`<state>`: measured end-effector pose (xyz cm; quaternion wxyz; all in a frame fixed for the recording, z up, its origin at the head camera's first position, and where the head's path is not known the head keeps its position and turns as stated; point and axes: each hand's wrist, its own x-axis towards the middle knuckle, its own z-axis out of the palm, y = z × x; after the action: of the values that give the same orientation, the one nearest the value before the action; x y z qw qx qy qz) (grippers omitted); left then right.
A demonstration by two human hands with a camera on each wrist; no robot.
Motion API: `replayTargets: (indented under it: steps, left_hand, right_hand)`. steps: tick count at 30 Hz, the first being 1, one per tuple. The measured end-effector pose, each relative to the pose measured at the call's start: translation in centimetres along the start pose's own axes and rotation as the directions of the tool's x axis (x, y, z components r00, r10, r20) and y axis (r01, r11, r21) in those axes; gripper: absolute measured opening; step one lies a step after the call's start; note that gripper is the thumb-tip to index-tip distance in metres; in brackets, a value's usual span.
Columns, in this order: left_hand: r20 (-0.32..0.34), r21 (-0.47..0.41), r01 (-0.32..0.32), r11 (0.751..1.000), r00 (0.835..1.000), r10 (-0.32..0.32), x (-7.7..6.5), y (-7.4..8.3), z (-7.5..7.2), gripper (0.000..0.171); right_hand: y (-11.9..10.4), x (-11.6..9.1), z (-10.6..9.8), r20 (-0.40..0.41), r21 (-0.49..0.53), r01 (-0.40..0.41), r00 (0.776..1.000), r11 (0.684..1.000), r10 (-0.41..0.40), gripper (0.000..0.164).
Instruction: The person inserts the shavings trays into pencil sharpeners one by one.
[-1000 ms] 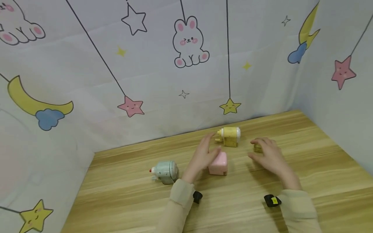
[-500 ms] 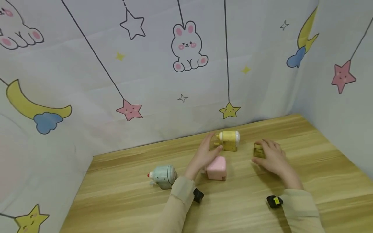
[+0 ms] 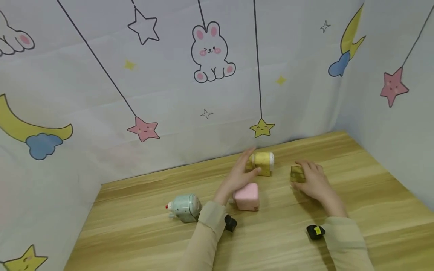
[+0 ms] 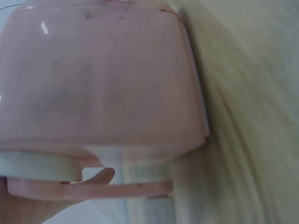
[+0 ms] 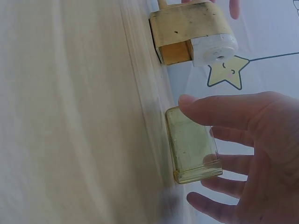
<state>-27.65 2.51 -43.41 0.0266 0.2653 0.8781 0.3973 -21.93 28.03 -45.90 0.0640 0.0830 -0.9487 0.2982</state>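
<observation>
In the head view my left hand (image 3: 237, 177) reaches past the pink pencil sharpener (image 3: 246, 196) to the yellow pencil sharpener (image 3: 263, 162). Its thumb overlaps the yellow sharpener's front, and the straight fingers extend behind its left end. The right wrist view shows an open slot (image 5: 176, 53) in the yellow sharpener's body and a fingertip (image 5: 235, 8) apart from it. My right hand (image 3: 315, 182) holds a clear yellow shavings drawer (image 5: 191, 144) between thumb and fingers, close over the table. The pink sharpener's body (image 4: 93, 79) fills much of the left wrist view.
A mint-green pencil sharpener (image 3: 184, 208) stands left of the left forearm. The wood-grain table (image 3: 271, 241) meets a white curtain (image 3: 176, 94) with printed stars and rabbits at the back. Both wrists carry small black devices (image 3: 230, 223).
My left hand has shifted right, its thumb now overlapping the yellow sharpener. My right hand has closed in around the drawer, thumb in front and fingers behind. The head view has turned slightly.
</observation>
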Motion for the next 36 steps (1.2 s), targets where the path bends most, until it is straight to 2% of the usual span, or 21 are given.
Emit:
replayTargets:
  steps: [15,20,25,29,36]
  left_hand:
    - [0.035,0.074,-0.053,0.996,0.998,0.05,1.2,0.6,0.3,0.064]
    - [0.044,0.113,-0.013,0.994,0.999,0.009,1.3,1.1,0.4,0.068]
    - [0.053,0.211,0.02,0.977,0.998,-0.031,1.5,1.8,0.2,0.072]
    - [0.052,0.26,0.023,0.965,0.998,-0.038,1.6,2.1,0.3,0.072]
    - [0.013,0.282,0.017,0.959,1.0,-0.022,1.5,2.3,0.7,0.063]
  right_hand:
    - [0.0,-0.2,-0.9,0.024,0.034,-0.024,0.999,0.999,0.023,0.074]
    - [0.1,-0.3,-1.2,0.031,0.045,-0.032,0.999,0.999,0.03,0.07]
    - [0.3,-0.4,-1.5,0.02,0.035,-0.036,0.999,0.999,0.036,0.06]
    - [0.3,-0.4,-1.7,0.025,0.034,-0.043,0.999,0.999,0.042,0.055]
    - [0.4,-0.6,-1.5,0.027,0.024,-0.031,0.999,0.999,0.03,0.054]
